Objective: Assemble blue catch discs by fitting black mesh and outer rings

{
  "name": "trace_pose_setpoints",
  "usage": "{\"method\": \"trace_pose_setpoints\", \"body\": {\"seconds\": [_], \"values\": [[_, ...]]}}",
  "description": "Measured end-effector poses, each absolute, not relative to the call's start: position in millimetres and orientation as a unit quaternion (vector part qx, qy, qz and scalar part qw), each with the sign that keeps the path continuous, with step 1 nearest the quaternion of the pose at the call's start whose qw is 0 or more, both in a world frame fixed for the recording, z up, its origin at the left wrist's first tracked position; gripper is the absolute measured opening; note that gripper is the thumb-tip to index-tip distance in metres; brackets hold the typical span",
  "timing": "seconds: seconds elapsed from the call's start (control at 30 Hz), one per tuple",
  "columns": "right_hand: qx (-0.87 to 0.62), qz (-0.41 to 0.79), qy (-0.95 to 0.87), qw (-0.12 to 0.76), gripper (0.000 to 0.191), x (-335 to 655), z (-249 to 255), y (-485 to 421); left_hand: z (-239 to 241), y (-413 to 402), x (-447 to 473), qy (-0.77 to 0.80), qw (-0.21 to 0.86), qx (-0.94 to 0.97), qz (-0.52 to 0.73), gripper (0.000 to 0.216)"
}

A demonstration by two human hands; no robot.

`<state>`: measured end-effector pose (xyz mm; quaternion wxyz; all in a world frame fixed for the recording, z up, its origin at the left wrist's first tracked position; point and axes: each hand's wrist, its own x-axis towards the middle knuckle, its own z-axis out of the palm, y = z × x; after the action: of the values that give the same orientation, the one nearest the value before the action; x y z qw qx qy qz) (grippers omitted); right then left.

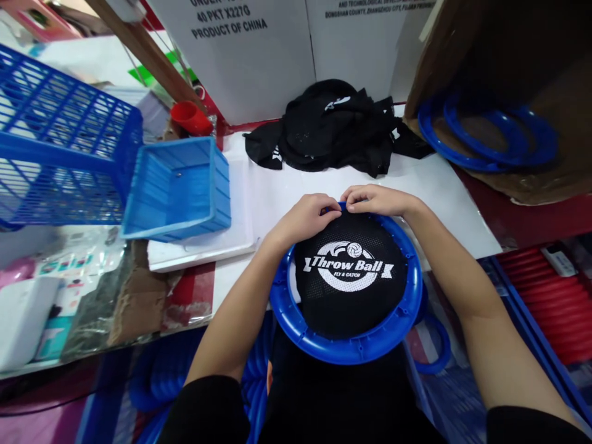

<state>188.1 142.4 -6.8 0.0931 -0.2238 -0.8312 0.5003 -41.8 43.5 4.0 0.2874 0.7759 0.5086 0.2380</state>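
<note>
A blue plastic ring [345,351] leans toward me at the table's near edge. A black mesh net [351,296] printed "Throw Ball" in white covers its middle. My left hand [308,216] and my right hand [377,198] meet at the ring's far rim, fingers curled and pinching the net's top edge against the rim. Both forearms run down either side of the ring.
A heap of black mesh nets [333,129] lies behind on the white board [444,185]. Blue rings [485,139] sit in a cardboard box at right. A small blue basket [178,188] and a large blue crate [60,142] stand at left, with white cartons [259,55] behind.
</note>
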Motion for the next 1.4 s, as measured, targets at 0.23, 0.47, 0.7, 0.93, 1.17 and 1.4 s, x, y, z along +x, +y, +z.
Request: {"method": "trace_pose_setpoints", "body": {"seconds": [0.23, 0.47, 0.7, 0.93, 1.17, 1.4], "values": [[-0.195, 0.463, -0.859, 0.097, 0.023, 189, -10, 147, 3, 51, -39, 0.531, 0.313, 0.757, 0.217, 0.016], [-0.190, 0.416, -0.882, 0.114, 0.019, 190, -12, 138, -6, 51, -35, 0.558, 0.263, 0.759, 0.210, 0.014], [-0.205, 0.345, -0.904, 0.145, 0.021, 194, -13, 129, -6, 50, -35, 0.572, 0.270, 0.745, 0.214, 0.014], [-0.211, 0.385, -0.890, 0.124, 0.020, 195, -10, 134, -7, 38, -35, 0.471, 0.179, 0.822, 0.265, 0.018], [-0.210, 0.368, -0.896, 0.133, 0.021, 191, -11, 133, -9, 29, -26, 0.377, 0.090, 0.906, 0.173, 0.026], [-0.214, 0.375, -0.895, 0.113, 0.021, 196, -5, 135, 1, 31, -42, 0.396, 0.146, 0.881, 0.212, 0.020]]}}
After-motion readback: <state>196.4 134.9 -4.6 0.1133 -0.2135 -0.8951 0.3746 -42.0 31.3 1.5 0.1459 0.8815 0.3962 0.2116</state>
